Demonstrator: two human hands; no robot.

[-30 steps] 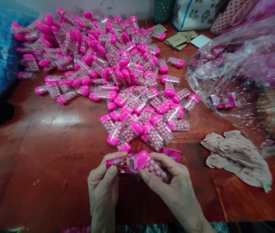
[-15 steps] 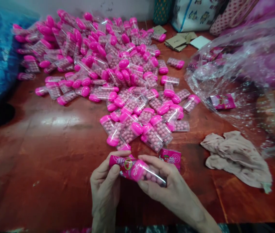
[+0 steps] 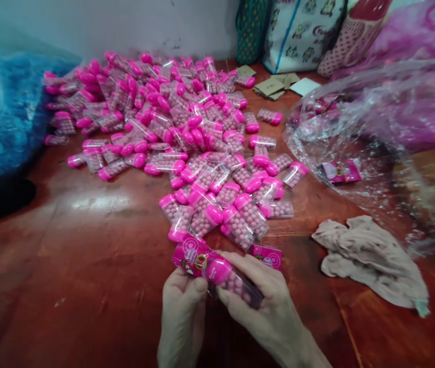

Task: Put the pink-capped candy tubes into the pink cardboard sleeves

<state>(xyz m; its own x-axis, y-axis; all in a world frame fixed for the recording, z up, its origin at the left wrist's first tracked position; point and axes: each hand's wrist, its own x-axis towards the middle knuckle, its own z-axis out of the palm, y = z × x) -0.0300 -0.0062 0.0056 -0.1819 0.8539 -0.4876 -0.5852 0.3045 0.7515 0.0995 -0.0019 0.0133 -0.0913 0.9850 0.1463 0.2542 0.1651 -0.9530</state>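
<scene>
On the red-brown table lies a wide heap of pink-capped containers. Just before it are the right hand and the left hand — the right grasps one filled container, the left pinches a printed sleeve around its pink cap.

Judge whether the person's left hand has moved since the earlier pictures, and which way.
Yes: the left hand has shifted rightward, nearer the loose pink wrapper lying on the table.
</scene>
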